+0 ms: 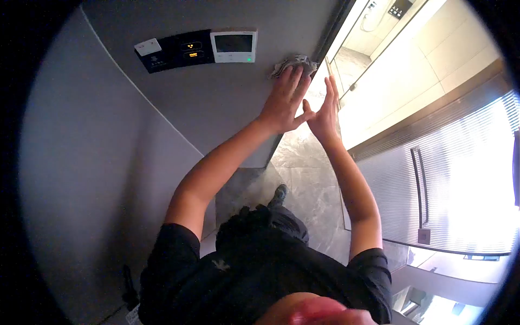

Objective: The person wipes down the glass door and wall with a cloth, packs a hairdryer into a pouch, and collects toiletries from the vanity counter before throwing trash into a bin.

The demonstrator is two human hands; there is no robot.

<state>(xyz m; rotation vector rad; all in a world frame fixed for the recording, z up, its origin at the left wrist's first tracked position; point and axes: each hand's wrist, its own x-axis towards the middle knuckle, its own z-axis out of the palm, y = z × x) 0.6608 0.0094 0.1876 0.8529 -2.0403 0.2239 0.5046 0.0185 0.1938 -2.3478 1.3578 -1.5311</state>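
My left hand point(284, 103) reaches up and lies with its fingers over a crumpled grey-and-white patterned cloth point(279, 69), holding it against the dark grey wall point(233, 92) near the wall's right edge. To its right, my right hand point(324, 120) is raised beside the doorway, fingers stretched out and nothing in it. The thumbs of both hands come close together; whether they touch I cannot tell. Left of the cloth, a white wall panel with a dark screen point(234, 43) adjoins a black control panel with lit orange icons point(190, 50).
A bright doorway on the right shows a grey marble-look floor point(309, 157) and a shower area with a glass partition. A ribbed glass door point(379, 184) with a long dark handle point(421, 187) stands at the right. My shoe point(280, 192) is below on the floor.
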